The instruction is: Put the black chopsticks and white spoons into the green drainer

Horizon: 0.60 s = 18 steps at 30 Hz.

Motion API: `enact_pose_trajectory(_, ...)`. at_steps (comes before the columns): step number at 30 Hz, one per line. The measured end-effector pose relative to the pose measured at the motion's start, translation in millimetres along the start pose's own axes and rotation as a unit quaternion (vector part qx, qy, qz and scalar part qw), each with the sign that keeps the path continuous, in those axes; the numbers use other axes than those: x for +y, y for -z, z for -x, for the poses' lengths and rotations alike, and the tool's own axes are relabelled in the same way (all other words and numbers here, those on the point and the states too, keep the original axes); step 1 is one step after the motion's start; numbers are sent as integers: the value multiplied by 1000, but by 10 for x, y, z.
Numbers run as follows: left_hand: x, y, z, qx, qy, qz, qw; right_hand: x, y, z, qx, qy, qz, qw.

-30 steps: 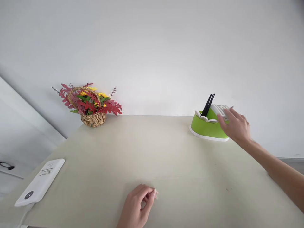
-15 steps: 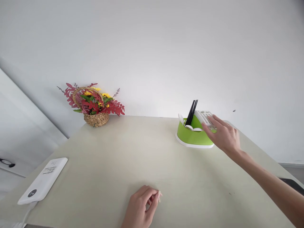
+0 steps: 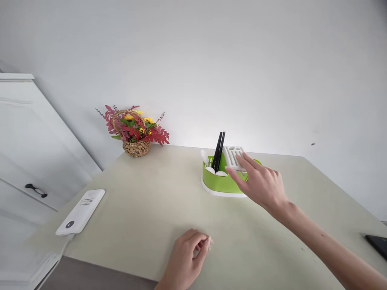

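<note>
Caddy on bench, stocked: chopsticks, spoon, slotted block in place. Right hand not yet withdrawn, so handling looks unfinished. Its fingers spread over slotted block, hiding caddy's right part; grip or mere rest, cannot tell. Caddy lies forward-left of palm. Left hand curled, fingertips together, nothing seen in it; caddy well beyond.

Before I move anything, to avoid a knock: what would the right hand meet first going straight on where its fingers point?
Most likely the white slotted block at the green holder; the fingertips of the right hand overlap it in this view and may well be against it, though depth is unclear.
</note>
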State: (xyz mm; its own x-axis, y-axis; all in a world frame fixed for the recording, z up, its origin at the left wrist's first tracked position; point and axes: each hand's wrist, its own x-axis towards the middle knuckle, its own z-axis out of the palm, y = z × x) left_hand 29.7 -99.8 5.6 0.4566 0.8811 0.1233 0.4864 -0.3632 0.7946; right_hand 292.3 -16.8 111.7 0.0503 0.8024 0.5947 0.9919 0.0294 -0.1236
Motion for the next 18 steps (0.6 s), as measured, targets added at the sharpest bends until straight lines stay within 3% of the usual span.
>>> enact_pose_trajectory(4,-2,-6,22,7,2,-2,1000,-21,150,86,8,32,-158,987)
enact_pose_trajectory(9,21,7,26,2,23,10,1000,-80,387,383,-7,-18,-388,922)
enact_pose_trajectory(13,58,29,2,-2,33,15,999,-101,470,584,-77,-49,-456,885)
enact_pose_trajectory(18,84,40,-20,-9,38,22,999,-4,432,765,-141,-93,-481,860)
